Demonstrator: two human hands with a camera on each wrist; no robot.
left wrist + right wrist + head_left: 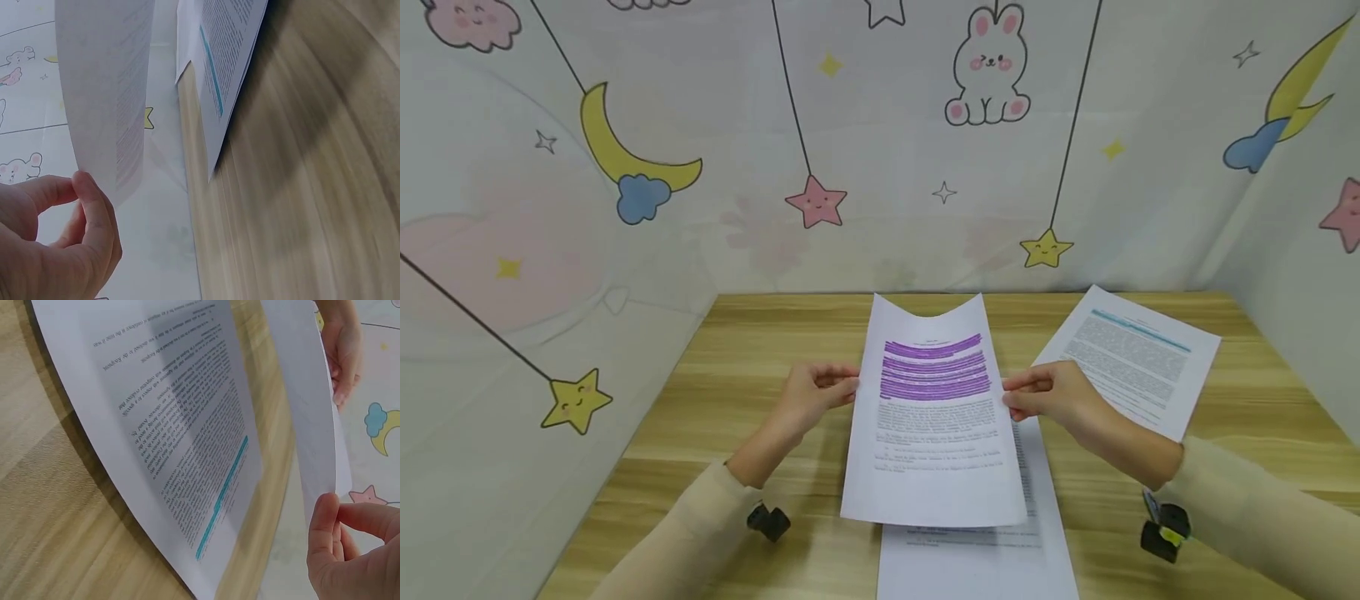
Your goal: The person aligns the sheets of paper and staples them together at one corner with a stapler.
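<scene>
Both hands hold up a sheet of paper (934,496) with purple highlighter strokes across its upper lines of print. My left hand (811,400) pinches its left edge between thumb and fingers, and my right hand (1060,400) pinches the right edge. The page bows between them, its top edge dipping in the middle. Beneath it on the table lies a printed sheet (977,571), mostly covered in the head view; the right wrist view shows a teal highlighted line (222,497) near its heading.
Another printed sheet (1131,358) with a teal line lies at the back right of the wooden table (700,467), partly behind my right hand. A patterned curtain (887,150) hangs along the table's far edge and both sides. Small black devices (768,522) sit by both wrists.
</scene>
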